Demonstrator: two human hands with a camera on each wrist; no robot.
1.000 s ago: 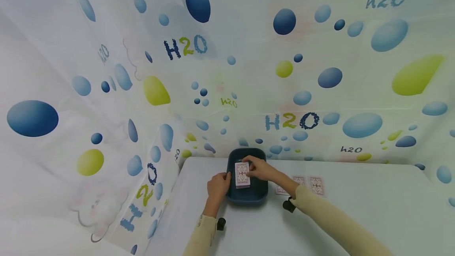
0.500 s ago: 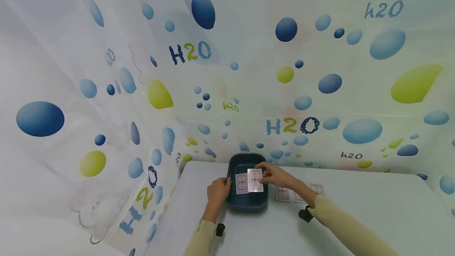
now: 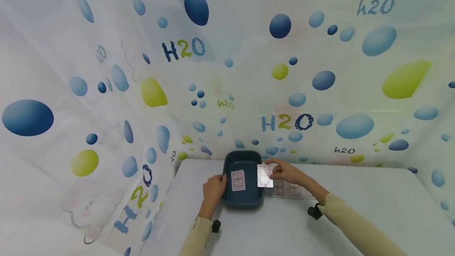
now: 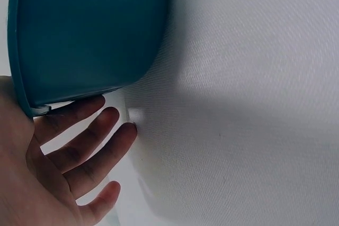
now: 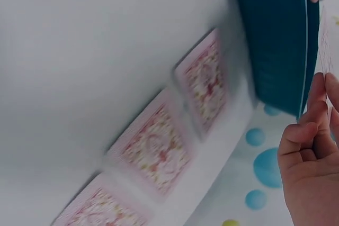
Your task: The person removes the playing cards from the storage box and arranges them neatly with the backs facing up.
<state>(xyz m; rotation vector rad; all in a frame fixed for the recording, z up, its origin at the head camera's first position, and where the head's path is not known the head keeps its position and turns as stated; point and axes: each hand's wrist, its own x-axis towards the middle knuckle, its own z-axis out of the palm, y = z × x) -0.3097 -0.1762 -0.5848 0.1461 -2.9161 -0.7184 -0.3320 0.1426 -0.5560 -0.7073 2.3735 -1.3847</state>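
Observation:
My right hand pinches a playing card by its right edge, patterned back facing up, over the right rim of a dark teal plastic bin. In the right wrist view that card shows nearly edge-on between thumb and fingers. My left hand holds the bin's left rim; in the left wrist view its fingers spread along the outside, and the thumb is hidden. A small stack of cards lies face down in the left part of the bin.
Three cards lie face down in a row on the white table, right of the bin: a near one, a middle one and a far one. A printed curtain hangs behind the table.
My right hand has lifted one card off the stack in the bin and carried it right, over the bin's right rim. The left hand has stayed on the left rim.

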